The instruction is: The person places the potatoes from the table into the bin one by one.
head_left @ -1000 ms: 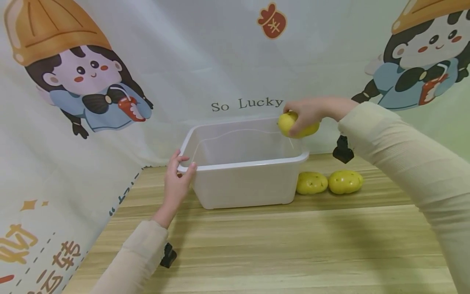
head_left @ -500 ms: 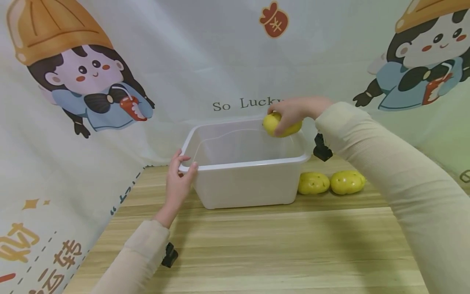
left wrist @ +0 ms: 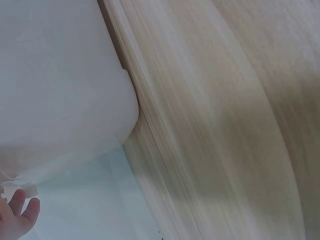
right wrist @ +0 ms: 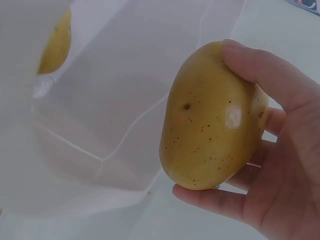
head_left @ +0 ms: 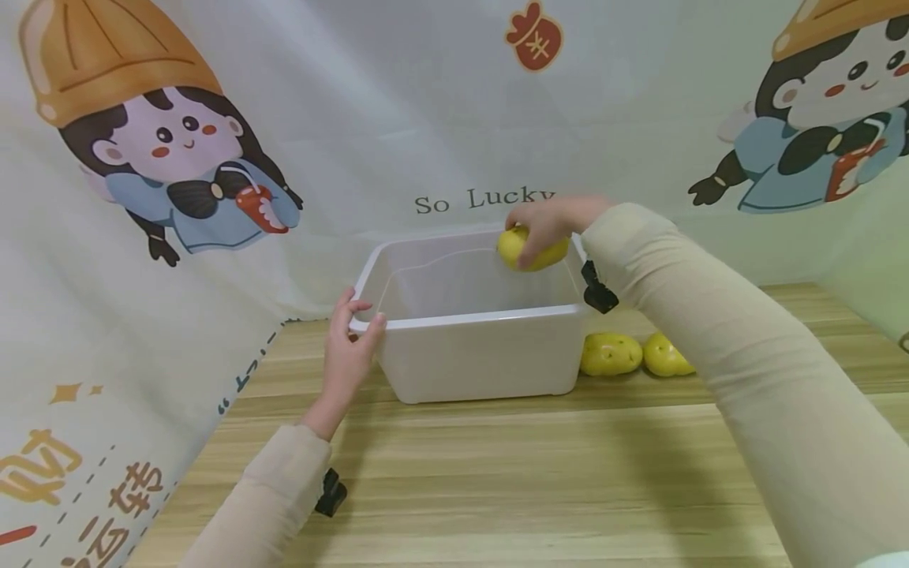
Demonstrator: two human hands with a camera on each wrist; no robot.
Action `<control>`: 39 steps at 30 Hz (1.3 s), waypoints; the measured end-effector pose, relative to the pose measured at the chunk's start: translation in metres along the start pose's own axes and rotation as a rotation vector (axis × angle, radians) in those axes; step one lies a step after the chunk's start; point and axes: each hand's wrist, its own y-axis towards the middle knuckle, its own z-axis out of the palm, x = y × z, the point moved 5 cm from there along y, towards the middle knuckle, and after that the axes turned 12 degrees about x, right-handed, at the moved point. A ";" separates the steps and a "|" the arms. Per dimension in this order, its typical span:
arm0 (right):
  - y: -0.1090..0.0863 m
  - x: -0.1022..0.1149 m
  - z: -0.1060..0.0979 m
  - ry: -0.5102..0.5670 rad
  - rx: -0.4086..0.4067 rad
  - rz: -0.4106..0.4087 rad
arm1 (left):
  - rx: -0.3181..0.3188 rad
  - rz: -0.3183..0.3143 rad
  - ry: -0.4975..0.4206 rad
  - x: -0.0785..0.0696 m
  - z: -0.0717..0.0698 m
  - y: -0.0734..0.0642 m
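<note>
My right hand grips a yellow potato with small dark specks, thumb on one side and fingers round the other. It holds the potato over the right part of a white plastic bin, near the height of the back rim. My left hand holds the bin's rim at its front left corner, with the thumb at the front; its fingertips show at the lower left in the left wrist view. Part of another potato shows inside the bin in the right wrist view; the front wall hides the bin's floor in the head view.
Two more yellow potatoes lie on the wooden table right of the bin: a nearer one beside its wall, and another partly behind my right sleeve. A printed white cloth hangs close behind the bin.
My right hand has carried the potato leftward from the bin's right rim to over its opening, and slightly down lately. The right forearm now covers part of the farther potato. My left hand stays on the rim.
</note>
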 end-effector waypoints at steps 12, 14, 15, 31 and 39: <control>0.012 0.002 0.008 0.025 0.045 0.026 | -0.020 0.031 0.016 0.022 -0.001 0.008; 0.013 0.003 0.009 0.028 0.053 0.030 | -0.015 0.030 0.020 0.022 -0.001 0.009; 0.014 0.003 0.009 0.032 0.055 0.031 | -0.014 0.030 0.021 0.022 -0.001 0.008; 0.021 0.006 0.010 0.021 0.054 0.036 | -0.018 0.024 0.031 0.025 -0.001 0.009; 0.019 0.008 0.011 0.033 0.076 0.037 | -0.011 0.004 0.005 0.021 0.001 0.008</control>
